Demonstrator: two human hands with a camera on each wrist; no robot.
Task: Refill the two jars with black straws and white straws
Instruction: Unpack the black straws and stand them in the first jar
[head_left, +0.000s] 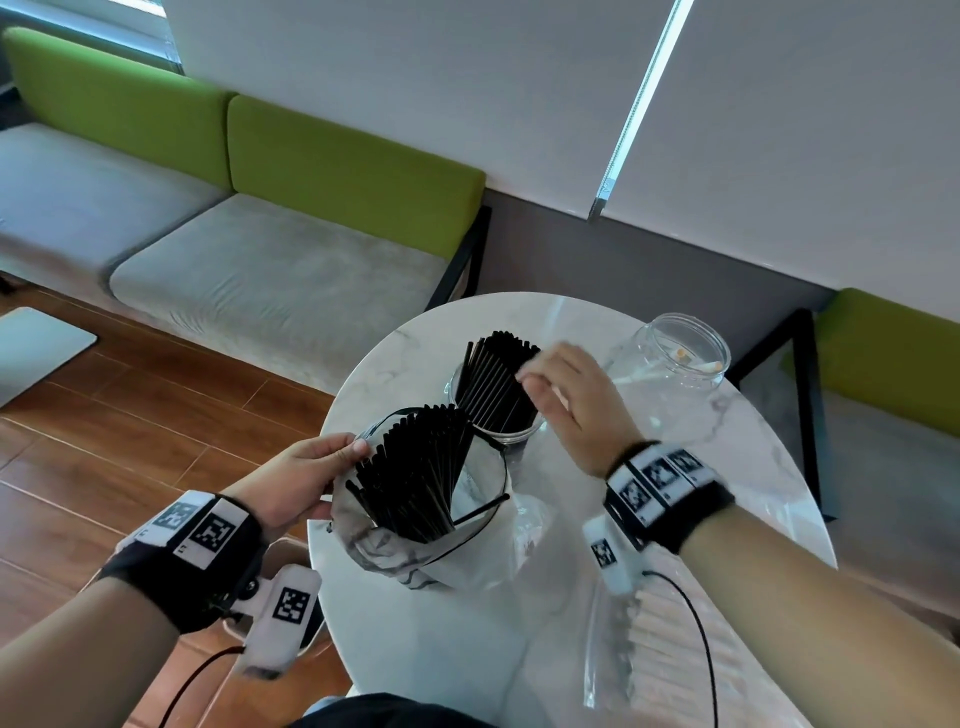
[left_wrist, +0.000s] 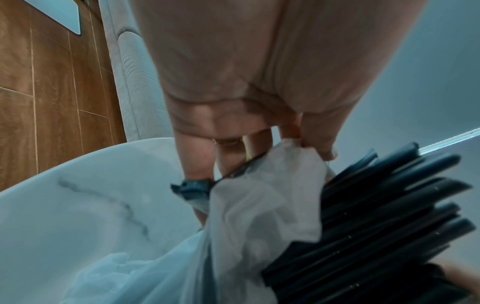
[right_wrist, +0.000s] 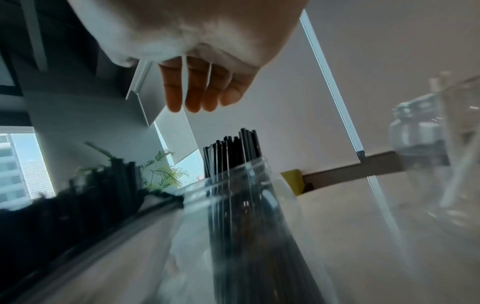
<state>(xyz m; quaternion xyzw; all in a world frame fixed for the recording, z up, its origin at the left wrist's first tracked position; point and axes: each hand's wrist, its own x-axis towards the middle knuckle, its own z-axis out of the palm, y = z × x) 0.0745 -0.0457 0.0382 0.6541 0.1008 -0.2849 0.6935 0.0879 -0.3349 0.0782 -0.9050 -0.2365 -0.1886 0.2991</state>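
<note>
A clear jar (head_left: 511, 434) packed with black straws (head_left: 496, 382) stands mid-table. My right hand (head_left: 558, 387) hovers over it, fingers loose, fingertips at the straw tops, holding nothing; the right wrist view shows the fingers (right_wrist: 197, 96) above the jar (right_wrist: 241, 205). In front sits a clear plastic bag (head_left: 395, 551) of more black straws (head_left: 415, 483). My left hand (head_left: 306, 480) pinches the bag's rim, and its fingers (left_wrist: 319, 144) grip the plastic (left_wrist: 259, 205) beside the straws (left_wrist: 389, 216). A second clear jar (head_left: 675, 358) at the far right holds only a few white straws.
The round marble table (head_left: 753, 467) is small, with its edge close on every side. A flat clear bag of white straws (head_left: 654, 639) lies at the near right under my right forearm. A grey and green sofa (head_left: 285, 260) and wooden floor lie to the left.
</note>
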